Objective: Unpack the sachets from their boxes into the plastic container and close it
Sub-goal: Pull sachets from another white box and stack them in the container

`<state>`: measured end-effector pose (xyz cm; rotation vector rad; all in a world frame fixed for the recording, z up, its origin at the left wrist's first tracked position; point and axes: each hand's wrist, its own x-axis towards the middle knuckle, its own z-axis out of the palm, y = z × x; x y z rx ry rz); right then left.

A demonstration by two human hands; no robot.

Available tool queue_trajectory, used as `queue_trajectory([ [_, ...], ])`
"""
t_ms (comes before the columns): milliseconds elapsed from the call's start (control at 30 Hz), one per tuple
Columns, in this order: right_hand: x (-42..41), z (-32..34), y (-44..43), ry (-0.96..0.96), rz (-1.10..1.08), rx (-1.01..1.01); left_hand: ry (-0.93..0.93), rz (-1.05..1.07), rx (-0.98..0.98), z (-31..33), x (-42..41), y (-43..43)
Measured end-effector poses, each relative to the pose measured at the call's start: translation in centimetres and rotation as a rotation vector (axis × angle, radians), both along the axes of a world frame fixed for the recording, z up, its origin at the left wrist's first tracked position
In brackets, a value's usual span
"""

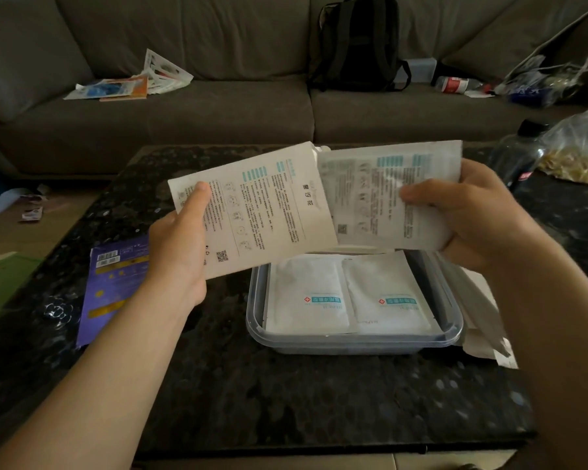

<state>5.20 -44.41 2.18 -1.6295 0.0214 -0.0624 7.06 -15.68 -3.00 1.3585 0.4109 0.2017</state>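
Fingers (197, 195) pinching: left hand (177, 252) white box (269, 205), right hand (472, 212) sachets (381, 198) above plastic container (353, 344); loose stack could fan, slip onto desk (286, 401).

Dark speckled table (286, 398) — bearing plastic container (353, 345), purple packet (109, 293), flattened box (482, 320), bottle (516, 161), bag (581, 147).

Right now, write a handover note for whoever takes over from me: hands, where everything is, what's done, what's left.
Left hand grips the white box, thumb on its face.
Right hand grips a sachet. Both items are held above the plastic container.
Two sachets lie side by side inside it.
A purple box lies flat on the table, left of the container.
Done: two sachets in.
Left: drop in the held sachet, empty any remaining boxes, close the container. I cannot pick out a lid.
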Motion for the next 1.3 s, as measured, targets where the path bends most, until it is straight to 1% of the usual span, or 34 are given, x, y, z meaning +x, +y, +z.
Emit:
queue_trajectory([
  [167,-1.1,0.0,-2.1,-0.056,0.061,-0.098,0.031,0.081,-0.057,0.1,0.2,0.2],
  [200,-1.4,0.1,-2.2,-0.069,0.054,-0.146,0.037,0.095,-0.063,0.0,0.2,0.2],
  [233,-1.7,0.2,-2.2,-0.089,0.040,-0.234,0.042,0.108,-0.072,0.0,0.2,0.2],
  [333,-2.1,0.0,-1.9,-0.171,0.072,-0.659,0.051,0.136,-0.095,0.2,0.0,0.1],
  [400,-2.0,-0.8,-1.4,-0.144,0.139,-0.877,0.053,0.127,-0.098,0.3,-0.1,-0.1],
  [567,-2.4,-2.6,0.9,-0.004,0.218,-1.202,0.040,0.095,-0.094,0.5,-0.4,-0.6],
  [667,-3.3,-3.5,2.5,0.034,0.312,-1.340,0.040,0.083,-0.089,0.5,-0.4,-0.8],
  [767,-3.6,-5.0,3.2,0.052,0.473,-1.410,0.045,0.075,-0.087,0.6,-0.5,-0.8],
  [867,-3.5,-5.4,2.9,0.170,0.604,-1.351,0.044,0.067,-0.090,0.7,-0.7,-0.8],
  [967,-3.4,-5.6,2.7,0.264,0.647,-1.335,0.047,0.062,-0.082,0.7,-0.8,-0.7],
  [1200,-2.8,-6.5,2.5,0.284,0.646,-1.379,0.053,0.045,-0.088,0.8,-0.9,-0.6],
  [1300,-2.5,-6.1,2.6,0.319,0.659,-1.393,0.058,0.037,-0.090,0.8,-0.9,-0.7],
])
